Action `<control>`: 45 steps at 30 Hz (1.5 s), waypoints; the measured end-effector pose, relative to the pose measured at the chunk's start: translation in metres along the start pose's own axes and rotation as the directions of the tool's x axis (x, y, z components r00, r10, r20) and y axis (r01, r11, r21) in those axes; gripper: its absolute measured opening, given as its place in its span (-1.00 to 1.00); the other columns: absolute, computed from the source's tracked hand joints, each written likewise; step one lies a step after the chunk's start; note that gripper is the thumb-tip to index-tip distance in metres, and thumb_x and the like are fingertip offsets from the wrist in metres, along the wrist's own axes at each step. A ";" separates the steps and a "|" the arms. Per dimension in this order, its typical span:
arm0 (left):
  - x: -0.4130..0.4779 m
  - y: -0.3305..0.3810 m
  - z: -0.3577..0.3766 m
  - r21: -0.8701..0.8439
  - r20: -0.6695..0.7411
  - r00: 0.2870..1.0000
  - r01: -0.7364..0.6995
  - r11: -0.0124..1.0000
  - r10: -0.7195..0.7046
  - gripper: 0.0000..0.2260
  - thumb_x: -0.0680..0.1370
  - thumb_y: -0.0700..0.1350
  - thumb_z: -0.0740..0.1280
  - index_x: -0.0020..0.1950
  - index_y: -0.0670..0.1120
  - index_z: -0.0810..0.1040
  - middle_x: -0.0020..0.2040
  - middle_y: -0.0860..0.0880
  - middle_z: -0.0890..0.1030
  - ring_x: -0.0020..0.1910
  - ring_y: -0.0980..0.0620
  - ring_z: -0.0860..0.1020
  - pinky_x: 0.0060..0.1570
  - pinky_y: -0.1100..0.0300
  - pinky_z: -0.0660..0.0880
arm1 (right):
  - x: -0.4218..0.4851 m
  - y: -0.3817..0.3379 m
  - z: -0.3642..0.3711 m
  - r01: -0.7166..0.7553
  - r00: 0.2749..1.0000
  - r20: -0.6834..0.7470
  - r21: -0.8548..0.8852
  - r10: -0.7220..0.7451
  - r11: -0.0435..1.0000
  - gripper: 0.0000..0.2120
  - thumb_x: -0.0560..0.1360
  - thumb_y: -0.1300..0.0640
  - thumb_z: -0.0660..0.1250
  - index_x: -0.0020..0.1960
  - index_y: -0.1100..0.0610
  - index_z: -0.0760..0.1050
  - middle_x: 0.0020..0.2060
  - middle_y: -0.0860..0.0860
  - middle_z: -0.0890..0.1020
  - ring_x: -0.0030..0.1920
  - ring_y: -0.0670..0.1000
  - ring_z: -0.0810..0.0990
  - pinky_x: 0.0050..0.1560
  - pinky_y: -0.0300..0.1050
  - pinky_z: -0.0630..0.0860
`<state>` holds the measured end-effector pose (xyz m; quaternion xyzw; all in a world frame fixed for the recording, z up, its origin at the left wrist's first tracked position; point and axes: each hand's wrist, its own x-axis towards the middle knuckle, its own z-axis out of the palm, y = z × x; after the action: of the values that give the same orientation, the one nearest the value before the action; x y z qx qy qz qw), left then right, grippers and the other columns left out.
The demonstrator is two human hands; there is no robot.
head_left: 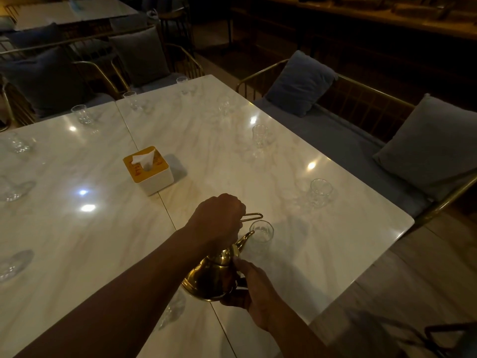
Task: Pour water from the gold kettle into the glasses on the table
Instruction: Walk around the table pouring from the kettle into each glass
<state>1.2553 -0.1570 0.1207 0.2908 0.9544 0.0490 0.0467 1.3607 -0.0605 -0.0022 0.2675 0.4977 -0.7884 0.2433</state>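
Observation:
The gold kettle (206, 279) hangs tilted above the near part of the white marble table (211, 151). My left hand (219, 218) grips its thin wire handle from above. My right hand (247, 288) holds the kettle's body from below and behind. The spout points at a clear glass (261, 232) standing just beyond it, its tip at the glass rim. No stream of water is visible in the dim light. More glasses stand along the right edge, one (320, 193) near and one (259, 137) farther off.
A tissue box (147, 171) with a yellow lid sits mid-table. Several more glasses ring the far and left edges, such as one (80, 113) at the back. Another glass (173, 308) lies under my left forearm. Cushioned gold-framed benches (361, 140) line the right and far sides.

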 end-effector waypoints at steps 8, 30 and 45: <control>-0.001 0.001 -0.001 -0.009 -0.006 1.000 0.016 1.000 -0.016 -0.80 0.52 -0.03 0.34 0.08 -0.05 0.63 -0.01 0.00 0.64 -0.08 0.00 0.62 -0.10 0.11 0.57 | 0.003 0.001 -0.001 -0.016 1.000 -0.001 0.006 0.016 1.000 -0.79 0.61 -0.05 0.31 0.13 0.06 0.58 0.20 0.20 0.56 0.19 0.28 0.61 0.10 0.22 0.67; -0.030 -0.010 0.006 -0.172 0.052 0.988 0.149 0.974 -0.142 -0.66 0.55 -0.03 0.32 0.30 -0.06 0.50 0.14 -0.02 0.57 0.06 0.02 0.56 0.05 0.09 0.55 | 0.011 0.007 -0.021 0.008 0.999 -0.042 -0.146 -0.014 0.989 -0.62 0.55 -0.05 0.42 0.31 -0.04 0.42 0.09 0.14 0.66 0.06 0.18 0.71 0.02 0.07 0.70; -0.033 0.017 -0.027 -0.231 -0.190 0.981 -0.015 0.973 -0.030 -0.73 0.57 0.00 0.29 0.23 -0.01 0.54 0.03 0.00 0.56 -0.03 0.06 0.53 -0.11 0.22 0.43 | -0.027 -0.046 -0.046 0.163 0.957 -0.177 -0.332 -0.232 0.929 -0.40 0.47 -0.11 0.49 0.45 -0.08 0.38 0.25 0.13 0.61 0.19 0.15 0.64 -0.08 -0.03 0.72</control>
<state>1.2884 -0.1634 0.1516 0.2737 0.9433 0.1873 -0.0118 1.3592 0.0026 0.0289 0.2565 0.6643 -0.6865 0.1470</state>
